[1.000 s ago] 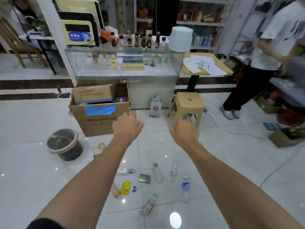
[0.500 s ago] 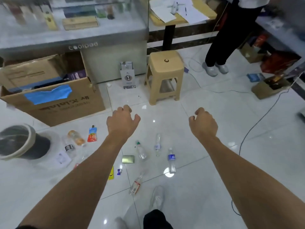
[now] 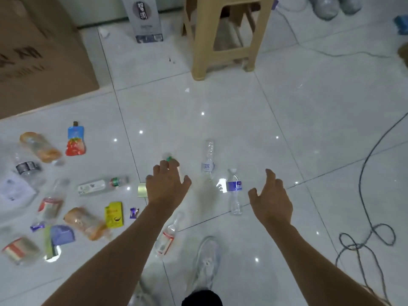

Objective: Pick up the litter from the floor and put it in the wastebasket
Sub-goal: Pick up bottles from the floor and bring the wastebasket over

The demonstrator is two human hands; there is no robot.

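- While both arms stretch forward, the left hand (image 3: 167, 187) hangs spread and empty over a green-capped bottle (image 3: 169, 159).
- Right hand (image 3: 272, 196): loosely spread, empty, beside a blue-labelled bottle (image 3: 234, 191).
- Packets (image 3: 113, 214) lie on the floor (image 3: 220, 107), left.

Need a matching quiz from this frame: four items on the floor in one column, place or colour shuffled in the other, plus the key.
Things
1. stool
2. cardboard box
3. pouch
4. blue-label bottle

Descriptions
a. lying between the left hand and the right hand
b. brown, in the top left corner
c. red and blue, flat on the tiles at the left
d. beige, standing upright at the top centre

Pairs: 1-d, 2-b, 3-c, 4-a
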